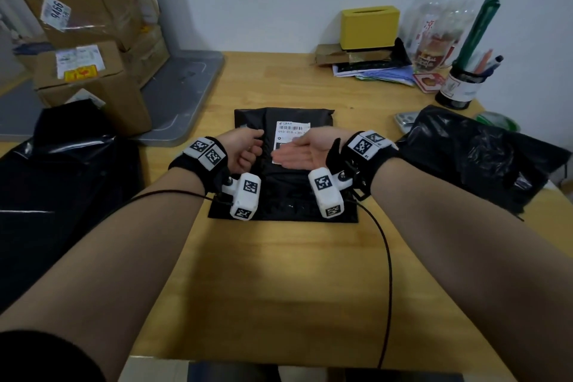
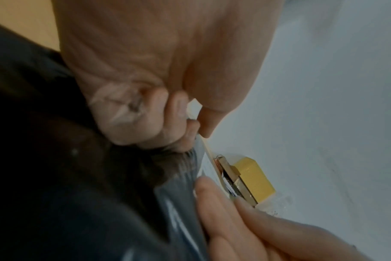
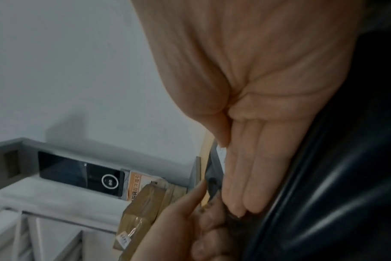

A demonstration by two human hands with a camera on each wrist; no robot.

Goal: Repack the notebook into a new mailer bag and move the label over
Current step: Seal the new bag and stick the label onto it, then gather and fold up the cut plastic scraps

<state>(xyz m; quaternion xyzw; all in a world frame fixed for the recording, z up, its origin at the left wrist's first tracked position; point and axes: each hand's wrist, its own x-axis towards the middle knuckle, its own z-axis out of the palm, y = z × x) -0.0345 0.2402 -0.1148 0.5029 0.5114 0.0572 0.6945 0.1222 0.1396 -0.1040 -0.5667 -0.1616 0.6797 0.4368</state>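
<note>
A black mailer bag [image 1: 280, 195] lies flat in the middle of the wooden table [image 1: 279, 273], with a white barcode label [image 1: 293, 128] on its upper half. My left hand [image 1: 248, 149] has its fingers curled and pinches the bag's wrinkled film just left of the label. My right hand [image 1: 297, 156] lies on the label with straight fingers pointing left, palm turned up. In the left wrist view, the left hand [image 2: 167, 123] bunches the black film [image 2: 78, 194] beside the right fingers [image 2: 223, 211]. The right wrist view shows the right hand [image 3: 246, 167] flat against the bag [image 3: 335, 194]. No notebook is visible.
A crumpled black bag [image 1: 477, 155] lies at the table's right, and more black plastic [image 1: 62, 183] lies at the left. Cardboard boxes [image 1: 83, 40] are stacked at the back left beside a grey tray [image 1: 186, 93]. A yellow box [image 1: 369, 26], bottles and a pen cup [image 1: 462, 84] stand at the back right.
</note>
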